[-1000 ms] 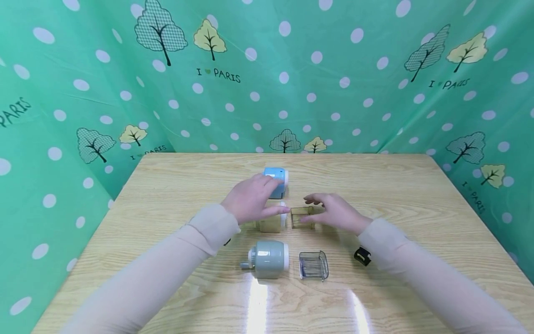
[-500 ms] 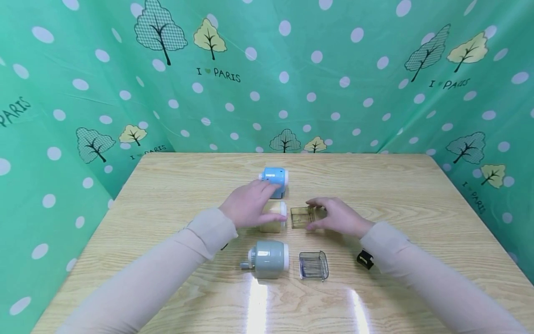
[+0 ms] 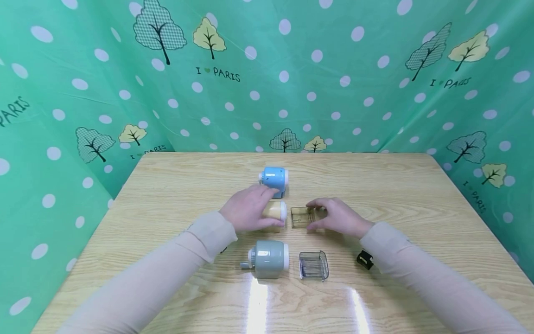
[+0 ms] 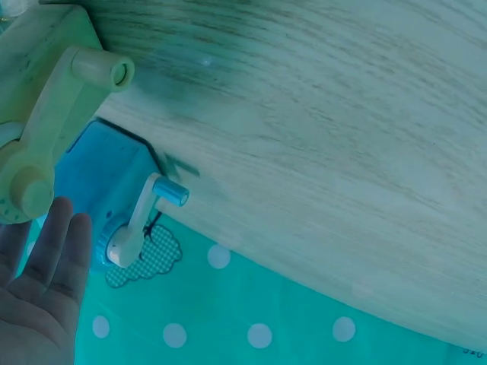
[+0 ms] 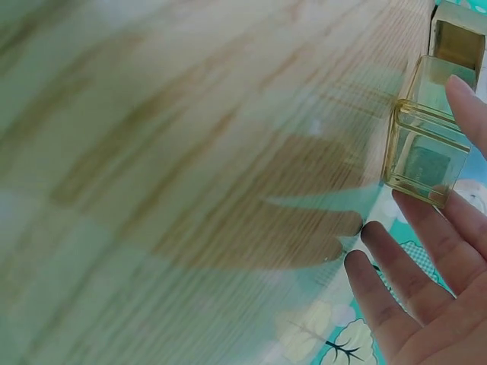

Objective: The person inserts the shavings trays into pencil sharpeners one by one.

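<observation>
Lying on its side, a yellow hand-crank pencil sharpener is held by my left hand, thumb on its near side and fingers on the far side. Its crank shows in the left wrist view. My right hand pinches the right end of a clear yellow sharpener drawer, which lies in line with the sharpener, a small gap apart. The right wrist view shows the thumb across the drawer and the lower fingers spread. In that view the sharpener's hollow slot faces the drawer.
Behind my left hand lies a blue pencil sharpener. Nearer me are a grey-green pencil sharpener and a clear grey drawer to its right. A small black object sits at my right sleeve. A dotted green curtain surrounds the table.
My left hand has come down and nearer, its thumb and fingers settling around the yellow pencil sharpener. My right hand has shifted slightly right and now pinches the yellow drawer's end.
</observation>
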The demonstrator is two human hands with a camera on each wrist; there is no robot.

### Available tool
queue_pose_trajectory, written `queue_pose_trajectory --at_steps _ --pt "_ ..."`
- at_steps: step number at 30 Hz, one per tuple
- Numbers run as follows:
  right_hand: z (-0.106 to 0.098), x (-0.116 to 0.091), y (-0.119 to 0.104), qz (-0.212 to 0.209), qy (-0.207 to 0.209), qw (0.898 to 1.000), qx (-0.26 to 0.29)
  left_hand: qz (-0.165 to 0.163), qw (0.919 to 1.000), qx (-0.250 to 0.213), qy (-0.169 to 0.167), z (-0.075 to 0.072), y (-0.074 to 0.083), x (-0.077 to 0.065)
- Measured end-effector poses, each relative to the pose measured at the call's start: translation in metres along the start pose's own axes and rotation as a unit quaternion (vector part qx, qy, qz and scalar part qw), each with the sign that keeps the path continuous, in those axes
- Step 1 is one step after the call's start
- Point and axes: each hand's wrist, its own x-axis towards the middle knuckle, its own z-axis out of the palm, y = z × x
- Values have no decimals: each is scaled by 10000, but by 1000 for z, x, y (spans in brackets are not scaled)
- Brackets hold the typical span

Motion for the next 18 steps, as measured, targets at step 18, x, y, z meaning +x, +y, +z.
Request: queue_pose_trajectory --at_steps 18 --pt "-1 0 -2 16 13 10000 -62 34 9995 -40 -314 10 5 -2"
